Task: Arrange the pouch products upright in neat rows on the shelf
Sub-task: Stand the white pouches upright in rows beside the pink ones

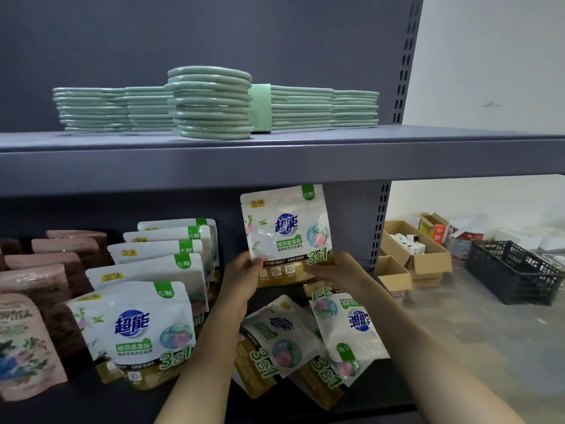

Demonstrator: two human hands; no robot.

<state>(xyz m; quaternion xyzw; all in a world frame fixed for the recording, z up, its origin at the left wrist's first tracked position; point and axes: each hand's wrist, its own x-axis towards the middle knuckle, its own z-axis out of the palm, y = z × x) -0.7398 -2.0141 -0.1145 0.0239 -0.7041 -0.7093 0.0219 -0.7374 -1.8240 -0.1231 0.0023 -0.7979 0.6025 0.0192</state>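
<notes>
A white and gold laundry pouch (286,231) stands upright near the back of the lower shelf (91,402). My left hand (244,278) grips its bottom left corner and my right hand (334,270) grips its bottom right corner. To the left, a row of several matching pouches (143,322) stands upright, front to back. Below my hands, several more pouches (293,338) lie flat and jumbled on the shelf, some upside down.
Pink and brown pouches (39,280) stand in rows at the far left. Stacked green hangers (211,102) lie on the upper shelf. Right of the shelf upright (379,228), cardboard boxes (412,255) and a black crate (513,270) sit on the floor.
</notes>
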